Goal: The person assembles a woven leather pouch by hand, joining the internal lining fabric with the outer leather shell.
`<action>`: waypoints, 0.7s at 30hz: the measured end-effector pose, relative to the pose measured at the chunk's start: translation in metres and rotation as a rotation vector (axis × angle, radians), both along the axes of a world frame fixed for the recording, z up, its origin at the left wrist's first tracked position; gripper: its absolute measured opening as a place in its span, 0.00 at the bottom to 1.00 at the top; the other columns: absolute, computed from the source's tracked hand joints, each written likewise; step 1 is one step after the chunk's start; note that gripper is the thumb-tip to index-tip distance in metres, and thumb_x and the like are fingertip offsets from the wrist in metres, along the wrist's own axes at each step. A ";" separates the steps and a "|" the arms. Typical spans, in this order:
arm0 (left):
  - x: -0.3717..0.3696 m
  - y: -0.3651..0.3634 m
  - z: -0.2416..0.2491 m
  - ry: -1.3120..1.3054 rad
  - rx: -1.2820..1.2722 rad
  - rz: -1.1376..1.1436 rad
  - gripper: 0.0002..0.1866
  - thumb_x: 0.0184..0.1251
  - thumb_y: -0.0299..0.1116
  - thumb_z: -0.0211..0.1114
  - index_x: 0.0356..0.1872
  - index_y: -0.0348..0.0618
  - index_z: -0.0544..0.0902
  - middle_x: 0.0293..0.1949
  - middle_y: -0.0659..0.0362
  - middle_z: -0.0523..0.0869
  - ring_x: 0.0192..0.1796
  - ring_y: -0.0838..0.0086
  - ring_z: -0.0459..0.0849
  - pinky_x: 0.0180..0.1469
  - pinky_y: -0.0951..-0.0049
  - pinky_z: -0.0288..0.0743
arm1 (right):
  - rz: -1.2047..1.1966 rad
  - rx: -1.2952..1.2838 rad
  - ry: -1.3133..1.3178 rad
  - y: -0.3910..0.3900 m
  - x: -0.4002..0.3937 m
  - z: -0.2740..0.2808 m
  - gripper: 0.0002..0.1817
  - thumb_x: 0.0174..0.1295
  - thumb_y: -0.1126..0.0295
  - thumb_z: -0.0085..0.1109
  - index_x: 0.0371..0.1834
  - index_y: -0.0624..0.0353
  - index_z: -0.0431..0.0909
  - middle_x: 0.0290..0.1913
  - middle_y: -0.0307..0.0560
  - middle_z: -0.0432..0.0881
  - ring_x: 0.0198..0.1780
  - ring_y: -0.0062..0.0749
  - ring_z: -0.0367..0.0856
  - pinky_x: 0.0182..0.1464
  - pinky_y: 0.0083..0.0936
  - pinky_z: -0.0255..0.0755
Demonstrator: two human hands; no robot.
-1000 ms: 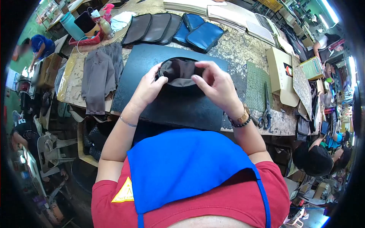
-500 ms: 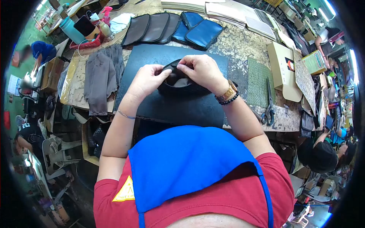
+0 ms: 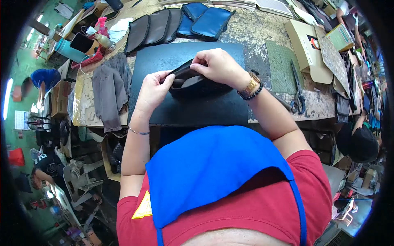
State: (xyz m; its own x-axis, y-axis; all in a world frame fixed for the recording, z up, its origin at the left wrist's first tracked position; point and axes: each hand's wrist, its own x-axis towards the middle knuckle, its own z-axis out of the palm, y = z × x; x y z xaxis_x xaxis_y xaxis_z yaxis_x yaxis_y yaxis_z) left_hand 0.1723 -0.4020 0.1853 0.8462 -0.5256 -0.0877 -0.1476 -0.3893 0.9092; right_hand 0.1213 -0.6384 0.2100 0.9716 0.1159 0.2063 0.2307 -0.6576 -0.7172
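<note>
A dark pouch (image 3: 201, 88) stands on the black cutting mat (image 3: 152, 59), its mouth spread wide and its grey-brown lining showing. At the near-left part of its rim, my left hand (image 3: 152, 91) pinches the edge between thumb and fingers. My right hand (image 3: 219, 69) grips the far rim, with the thumb inside the opening. Behind the mat lie several flat brown pouches (image 3: 136, 33) and blue pouches (image 3: 210, 22), overlapping one another.
Grey fabric pieces (image 3: 108, 91) lie left of the mat, with a red basket (image 3: 96, 58) of bottles behind. To the right are a green textured sheet (image 3: 279, 67), black scissors (image 3: 298, 92) and an open cardboard box (image 3: 298, 46). Other people work on both sides.
The pouch's mouth has gone from a rounded opening to a longer, slanted one. My hands have drawn further apart along its rim. The whole view has shifted slightly.
</note>
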 end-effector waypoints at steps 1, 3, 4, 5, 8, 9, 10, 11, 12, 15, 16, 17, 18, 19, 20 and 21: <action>-0.001 0.000 0.000 -0.013 0.002 0.012 0.14 0.73 0.31 0.62 0.50 0.30 0.85 0.37 0.66 0.87 0.37 0.87 0.78 0.42 0.83 0.73 | -0.004 -0.013 0.009 0.001 0.002 -0.001 0.11 0.60 0.62 0.65 0.35 0.57 0.86 0.31 0.52 0.86 0.35 0.46 0.86 0.41 0.37 0.78; -0.003 -0.001 -0.001 -0.038 0.006 0.032 0.14 0.73 0.31 0.62 0.50 0.30 0.85 0.37 0.66 0.87 0.37 0.87 0.78 0.42 0.83 0.73 | -0.009 -0.056 0.008 0.001 0.006 -0.004 0.11 0.60 0.61 0.64 0.36 0.56 0.86 0.31 0.52 0.86 0.37 0.46 0.86 0.42 0.38 0.78; -0.004 -0.001 -0.001 -0.046 0.013 0.035 0.14 0.73 0.31 0.62 0.50 0.30 0.85 0.37 0.66 0.87 0.37 0.87 0.78 0.42 0.83 0.73 | -0.013 -0.080 0.008 0.001 0.006 -0.005 0.11 0.60 0.60 0.64 0.36 0.56 0.86 0.31 0.52 0.86 0.37 0.46 0.86 0.43 0.39 0.78; -0.005 -0.002 0.000 -0.054 0.019 0.037 0.14 0.73 0.31 0.62 0.50 0.30 0.85 0.37 0.66 0.87 0.38 0.87 0.78 0.43 0.83 0.73 | -0.012 -0.094 0.026 0.001 0.005 -0.003 0.11 0.60 0.60 0.64 0.37 0.55 0.86 0.31 0.52 0.86 0.38 0.47 0.86 0.43 0.40 0.78; -0.009 -0.003 0.001 -0.065 -0.001 0.052 0.14 0.73 0.30 0.62 0.50 0.30 0.85 0.38 0.65 0.87 0.38 0.87 0.79 0.43 0.83 0.73 | -0.020 -0.139 -0.022 0.002 0.005 -0.007 0.09 0.61 0.63 0.65 0.35 0.57 0.85 0.33 0.50 0.87 0.38 0.42 0.86 0.42 0.34 0.77; -0.010 -0.003 0.001 -0.070 -0.016 0.059 0.14 0.74 0.30 0.62 0.50 0.30 0.85 0.38 0.65 0.87 0.38 0.87 0.79 0.44 0.83 0.73 | -0.031 -0.181 -0.102 0.002 0.005 -0.009 0.09 0.61 0.62 0.65 0.35 0.56 0.85 0.35 0.49 0.87 0.41 0.42 0.85 0.45 0.35 0.76; -0.010 -0.004 -0.001 -0.086 -0.044 0.064 0.13 0.73 0.31 0.62 0.49 0.31 0.85 0.34 0.67 0.85 0.35 0.88 0.77 0.40 0.83 0.72 | -0.042 -0.223 -0.182 0.002 0.006 -0.014 0.09 0.61 0.62 0.65 0.35 0.55 0.86 0.37 0.48 0.87 0.43 0.41 0.85 0.49 0.37 0.75; -0.010 -0.005 -0.005 -0.101 -0.072 0.069 0.13 0.72 0.32 0.62 0.48 0.31 0.86 0.30 0.68 0.83 0.32 0.88 0.74 0.36 0.83 0.70 | -0.053 -0.265 -0.262 0.002 0.007 -0.018 0.09 0.61 0.61 0.65 0.35 0.54 0.86 0.39 0.48 0.87 0.46 0.41 0.85 0.52 0.38 0.74; -0.010 -0.005 -0.007 -0.115 -0.101 0.074 0.13 0.72 0.32 0.62 0.47 0.32 0.86 0.26 0.69 0.81 0.29 0.89 0.72 0.32 0.82 0.69 | -0.054 -0.277 -0.274 0.001 0.009 -0.021 0.09 0.61 0.60 0.65 0.35 0.53 0.86 0.40 0.47 0.87 0.48 0.41 0.84 0.55 0.40 0.72; -0.010 -0.004 -0.007 -0.122 -0.092 0.067 0.13 0.72 0.32 0.62 0.47 0.32 0.86 0.26 0.70 0.81 0.29 0.89 0.71 0.32 0.83 0.68 | -0.030 -0.294 -0.175 0.000 0.012 -0.020 0.11 0.61 0.57 0.64 0.36 0.52 0.86 0.43 0.46 0.87 0.51 0.41 0.83 0.60 0.44 0.69; -0.012 -0.004 -0.006 -0.120 -0.089 0.069 0.13 0.72 0.32 0.62 0.47 0.32 0.86 0.26 0.70 0.80 0.29 0.89 0.71 0.32 0.83 0.68 | -0.008 -0.285 -0.054 0.000 0.013 -0.010 0.12 0.61 0.57 0.64 0.36 0.52 0.86 0.42 0.46 0.87 0.51 0.41 0.83 0.60 0.46 0.68; -0.013 -0.005 -0.003 -0.119 -0.086 0.073 0.13 0.72 0.32 0.62 0.47 0.32 0.86 0.26 0.71 0.80 0.29 0.89 0.71 0.32 0.83 0.67 | 0.015 -0.276 0.065 -0.001 0.013 -0.005 0.12 0.61 0.56 0.65 0.36 0.52 0.86 0.42 0.46 0.87 0.51 0.41 0.83 0.60 0.47 0.68; -0.014 -0.005 -0.002 -0.118 -0.082 0.077 0.13 0.72 0.32 0.62 0.47 0.32 0.86 0.25 0.71 0.80 0.29 0.89 0.70 0.32 0.83 0.67 | 0.025 -0.274 0.057 -0.001 0.013 -0.005 0.12 0.60 0.56 0.65 0.36 0.52 0.86 0.40 0.46 0.87 0.49 0.41 0.84 0.59 0.47 0.69; -0.014 -0.005 -0.002 -0.112 -0.086 0.073 0.13 0.72 0.32 0.62 0.47 0.32 0.86 0.25 0.71 0.80 0.29 0.90 0.70 0.32 0.83 0.67 | 0.036 -0.272 0.048 -0.002 0.014 -0.007 0.13 0.60 0.56 0.65 0.36 0.52 0.86 0.39 0.46 0.87 0.48 0.41 0.84 0.59 0.46 0.69; -0.012 -0.004 -0.003 -0.106 -0.089 0.071 0.13 0.72 0.32 0.62 0.47 0.32 0.86 0.26 0.71 0.80 0.29 0.90 0.70 0.32 0.83 0.67 | 0.049 -0.270 0.039 -0.003 0.016 -0.008 0.13 0.60 0.56 0.65 0.36 0.53 0.86 0.38 0.47 0.87 0.47 0.41 0.85 0.58 0.46 0.70; -0.011 -0.003 -0.003 -0.101 -0.092 0.069 0.13 0.72 0.32 0.62 0.46 0.32 0.86 0.26 0.71 0.79 0.29 0.90 0.70 0.32 0.83 0.67 | 0.055 -0.253 0.028 -0.004 0.017 -0.010 0.13 0.60 0.56 0.64 0.36 0.53 0.86 0.36 0.47 0.87 0.45 0.42 0.85 0.58 0.46 0.70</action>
